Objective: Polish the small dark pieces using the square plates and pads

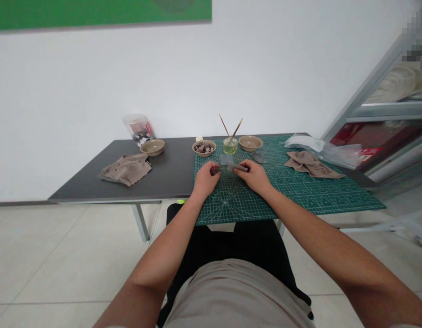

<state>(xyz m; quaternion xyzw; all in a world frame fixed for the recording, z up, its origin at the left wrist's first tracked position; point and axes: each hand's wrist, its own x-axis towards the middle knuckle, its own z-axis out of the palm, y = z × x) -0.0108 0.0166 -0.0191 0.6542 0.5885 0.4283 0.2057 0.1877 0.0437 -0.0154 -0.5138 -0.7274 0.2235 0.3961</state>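
Over the green cutting mat (238,205), my two hands work close together. My right hand (254,176) pinches a small grey strip (239,167) that looks like folded sandpaper. My left hand (207,178) is just left of it, fingers curled together; anything between its fingertips is too small to make out. Beyond the hands lies a pale grey square sheet (226,159). Another dark grey piece (258,157) rests flat to the right of it.
At the back stand a bowl of small brownish pieces (204,148), a glass jar with two brushes (230,146) and a bowl (250,143). Cloths (127,169) (310,164) lie on both sides. A clear tub (138,130), a second bowl (152,147) and plastic bags (337,152) sit farther out.
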